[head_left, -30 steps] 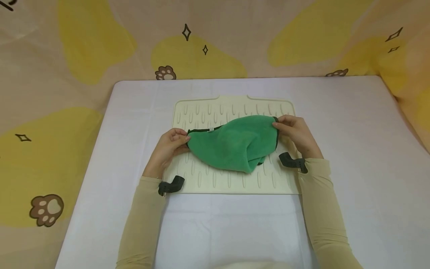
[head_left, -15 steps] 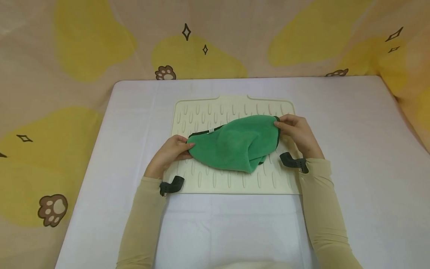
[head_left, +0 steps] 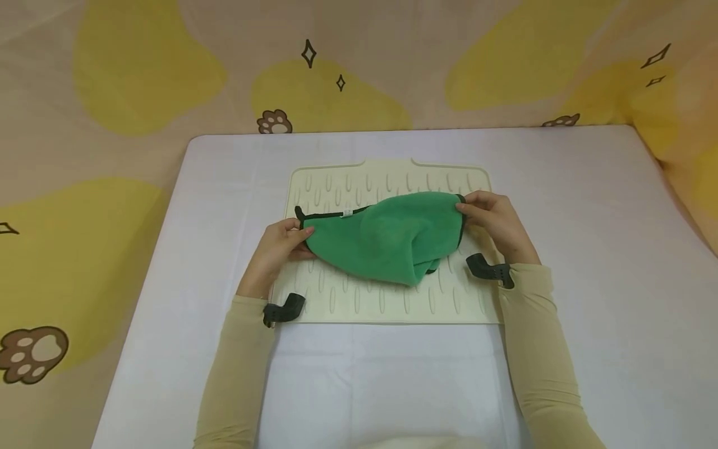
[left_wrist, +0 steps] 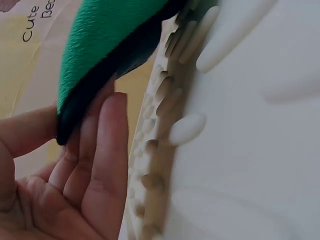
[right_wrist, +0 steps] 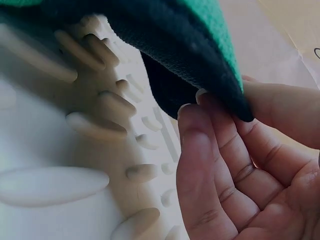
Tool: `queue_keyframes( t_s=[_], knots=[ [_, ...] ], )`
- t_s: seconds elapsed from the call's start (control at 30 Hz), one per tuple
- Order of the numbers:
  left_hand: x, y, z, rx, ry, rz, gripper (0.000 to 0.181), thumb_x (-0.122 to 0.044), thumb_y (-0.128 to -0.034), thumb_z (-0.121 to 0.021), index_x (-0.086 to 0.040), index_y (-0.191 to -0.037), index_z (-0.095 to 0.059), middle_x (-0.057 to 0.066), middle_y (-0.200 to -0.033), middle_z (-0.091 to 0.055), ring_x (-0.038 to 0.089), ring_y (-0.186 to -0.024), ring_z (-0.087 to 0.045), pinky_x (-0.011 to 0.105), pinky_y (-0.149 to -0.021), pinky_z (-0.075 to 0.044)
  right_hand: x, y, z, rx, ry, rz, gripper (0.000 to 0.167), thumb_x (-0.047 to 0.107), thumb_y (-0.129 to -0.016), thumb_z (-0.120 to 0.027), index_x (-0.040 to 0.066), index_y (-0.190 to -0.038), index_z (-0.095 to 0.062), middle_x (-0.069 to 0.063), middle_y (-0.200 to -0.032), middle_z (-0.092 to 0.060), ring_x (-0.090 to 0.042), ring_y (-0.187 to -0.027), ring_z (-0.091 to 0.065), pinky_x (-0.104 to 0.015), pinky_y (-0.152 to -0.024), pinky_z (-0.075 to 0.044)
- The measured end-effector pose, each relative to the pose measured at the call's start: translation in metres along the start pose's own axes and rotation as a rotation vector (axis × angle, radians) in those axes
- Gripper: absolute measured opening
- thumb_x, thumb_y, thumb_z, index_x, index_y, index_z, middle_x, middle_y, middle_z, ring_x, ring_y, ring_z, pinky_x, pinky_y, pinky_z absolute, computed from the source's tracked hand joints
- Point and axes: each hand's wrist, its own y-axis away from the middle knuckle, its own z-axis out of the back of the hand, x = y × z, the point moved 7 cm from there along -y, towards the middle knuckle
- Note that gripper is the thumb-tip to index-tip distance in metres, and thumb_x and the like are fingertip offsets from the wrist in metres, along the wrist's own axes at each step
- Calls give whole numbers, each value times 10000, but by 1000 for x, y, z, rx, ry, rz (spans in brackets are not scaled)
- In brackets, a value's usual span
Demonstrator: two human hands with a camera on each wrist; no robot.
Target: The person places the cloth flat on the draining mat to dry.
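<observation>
A green cloth [head_left: 387, 240] with a dark edging and a small white label is stretched between both hands above a cream ribbed mat [head_left: 353, 305]. My left hand [head_left: 276, 252] pinches its left end between thumb and fingers; a dark corner tab sticks up just beyond the fingertips. At the upper right end, my right hand [head_left: 501, 224] pinches the dark edge. Both wrist views show the cloth's edge [left_wrist: 95, 75] raised off the mat, thumb on the green side and fingers beneath. The cloth's lower right part is folded and sags toward the mat.
The mat lies on a white table [head_left: 589, 249]. A beige and yellow patterned curtain [head_left: 359, 68] hangs behind the table and along its left side. A black camera mount [head_left: 286, 308] sits on each wrist, over beige sleeves.
My left hand has shifted its grip along the cloth's left end, and the dark corner tab now shows above its fingers. The right hand stays almost still.
</observation>
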Motion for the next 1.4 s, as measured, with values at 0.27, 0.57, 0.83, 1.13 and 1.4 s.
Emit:
queue_keyframes(
  t_s=[0.27, 0.57, 0.83, 1.13, 1.4],
  knots=[
    [-6, 3, 19, -118, -7, -27, 235, -154, -975, -534, 61, -1070, -525, -95, -703, -656, 45, -609, -630, 215, -595, -533, 4, 0, -2, 30, 15, 5, 148, 157, -921, -627, 20, -976, -620, 42, -913, -642, -101, -833, -585, -238, -740, -512],
    [-15, 10, 33, -134, -8, -51, 266, -175, -979, -525, 73, -1073, -511, -109, -677, -648, 19, -600, -617, 170, -588, -516, 7, 1, -9, 123, 19, 31, 173, 107, -917, -620, -49, -985, -592, 45, -831, -629, -95, -705, -601, -233, -668, -521],
    [-15, 7, 26, -127, -27, -41, 252, -195, -979, -526, 51, -1028, -550, -106, -670, -617, 36, -587, -546, 197, -563, -473, 7, 1, -7, 111, -13, 25, 133, 103, -915, -622, -23, -952, -605, 33, -838, -625, -102, -701, -595, -225, -661, -518],
    [-10, 0, 5, -24, -90, -24, 309, -181, -981, -525, 108, -1083, -564, -71, -716, -641, 54, -625, -590, 198, -592, -482, 6, 2, 1, 63, -84, -17, 136, 118, -910, -636, -14, -934, -614, -14, -900, -589, -102, -729, -580, -208, -665, -515],
    [-14, -6, 8, -100, -106, -37, 265, -179, -979, -525, 71, -1057, -570, -87, -635, -607, 55, -513, -503, 204, -494, -426, 6, -5, 1, 41, -60, -13, 128, 92, -917, -614, -28, -959, -598, 15, -857, -603, -91, -680, -571, -203, -623, -500]
  ],
)
